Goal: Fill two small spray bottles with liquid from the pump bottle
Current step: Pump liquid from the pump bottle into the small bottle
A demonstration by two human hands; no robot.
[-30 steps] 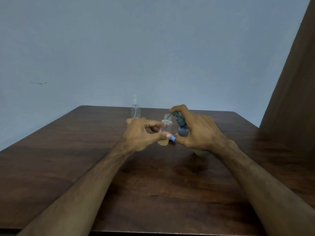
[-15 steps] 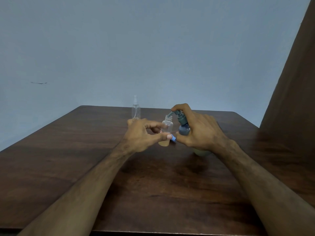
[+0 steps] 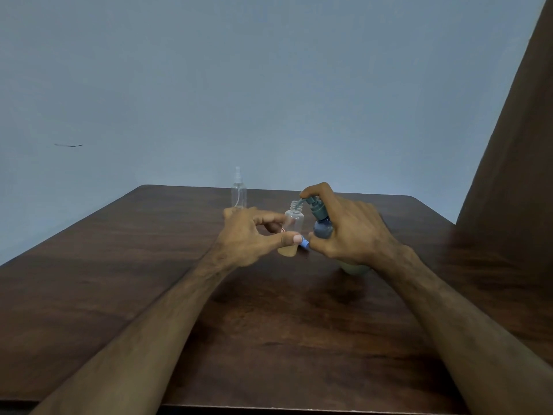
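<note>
- Pump bottle (image 3: 322, 227) stands on the wooden table (image 3: 149, 265); right hand (image 3: 353, 232) wraps it, forefinger on the pump head.
- Left hand (image 3: 251, 238) pinches an uncapped small bottle (image 3: 294, 223), amber liquid at its bottom, under the nozzle.
- Second spray bottle (image 3: 238, 191), capped and clear, stands upright behind, well apart.

left arm: extended forward, forearm bare | left hand (image 3: 251, 238): fingers and thumb curled, pinching small open bottle (image 3: 292, 227) | right arm: reaching in from right | right hand (image 3: 350, 232): wrapped round pump bottle (image 3: 321, 227), index finger hooked over pump head
</note>
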